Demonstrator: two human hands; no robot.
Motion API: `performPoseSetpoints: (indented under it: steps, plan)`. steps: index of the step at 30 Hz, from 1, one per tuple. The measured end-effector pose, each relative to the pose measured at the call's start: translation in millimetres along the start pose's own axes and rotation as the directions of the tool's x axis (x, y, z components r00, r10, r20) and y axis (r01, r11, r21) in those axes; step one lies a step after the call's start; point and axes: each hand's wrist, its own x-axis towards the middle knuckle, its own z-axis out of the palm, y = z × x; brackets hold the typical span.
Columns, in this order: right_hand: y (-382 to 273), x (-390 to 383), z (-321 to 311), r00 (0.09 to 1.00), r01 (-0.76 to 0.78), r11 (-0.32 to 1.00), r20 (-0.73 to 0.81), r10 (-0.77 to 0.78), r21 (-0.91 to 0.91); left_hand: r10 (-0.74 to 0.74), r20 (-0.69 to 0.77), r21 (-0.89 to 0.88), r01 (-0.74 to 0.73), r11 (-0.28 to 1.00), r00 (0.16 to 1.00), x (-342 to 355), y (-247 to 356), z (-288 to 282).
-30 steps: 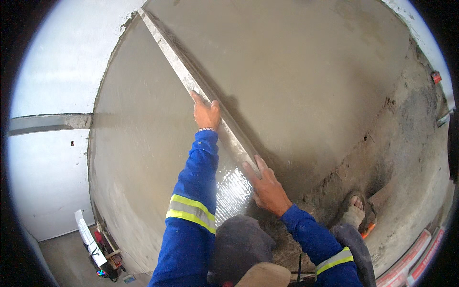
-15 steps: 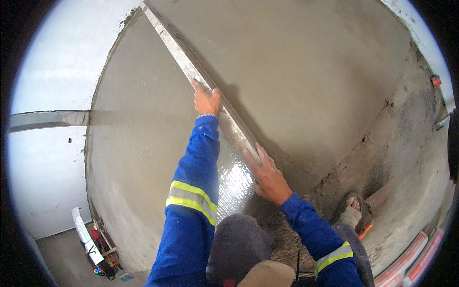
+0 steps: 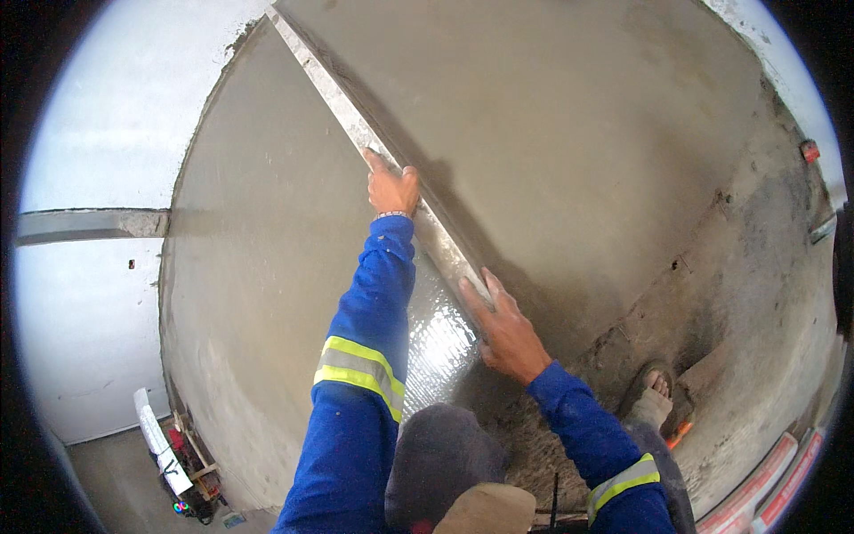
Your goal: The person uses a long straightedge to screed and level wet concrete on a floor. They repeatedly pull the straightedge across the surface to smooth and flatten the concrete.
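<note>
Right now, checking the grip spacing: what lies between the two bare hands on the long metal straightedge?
Head view: only a bare stretch of the long metal straightedge between left hand and right hand.

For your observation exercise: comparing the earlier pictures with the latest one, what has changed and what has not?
The left hand and right hand kept their grip on the long metal straightedge, which slid slightly rightward across the grey plastered wall. The white wall stayed as it was.

Grey wet-plastered wall [image 3: 578, 133]; white painted wall [image 3: 89, 356] at left with grey horizontal band [image 3: 89, 224]; rough mortar-strewn floor [image 3: 765, 294]; small tool clutter [image 3: 182, 463] below left.
</note>
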Motion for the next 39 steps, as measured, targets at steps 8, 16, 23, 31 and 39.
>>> performPoseSetpoints:
  steps: [8,16,23,31,39]
  plan:
    - [6,4,8,0.999,-0.001,0.998,0.033,0.003,-0.065,0.006,-0.003,0.017,-0.006,1.000,1.000,4,-2,-1]
    - [-6,1,-3,1.000,-0.005,1.000,-0.011,0.005,-0.011,0.052,0.000,0.010,-0.052,0.999,0.999,9,-2,-1]
    - [-9,-9,-10,1.000,-0.021,0.999,0.011,0.022,-0.035,0.082,-0.014,0.059,-0.081,0.995,0.997,0,-2,1]
    - [-9,-8,-4,0.999,-0.044,0.997,0.012,0.045,-0.063,0.077,-0.012,0.038,-0.076,0.996,0.997,2,3,0]
    - [-8,-18,-8,0.999,-0.038,0.995,0.008,0.039,-0.088,0.082,-0.008,0.014,-0.082,0.997,0.997,-9,10,-1]
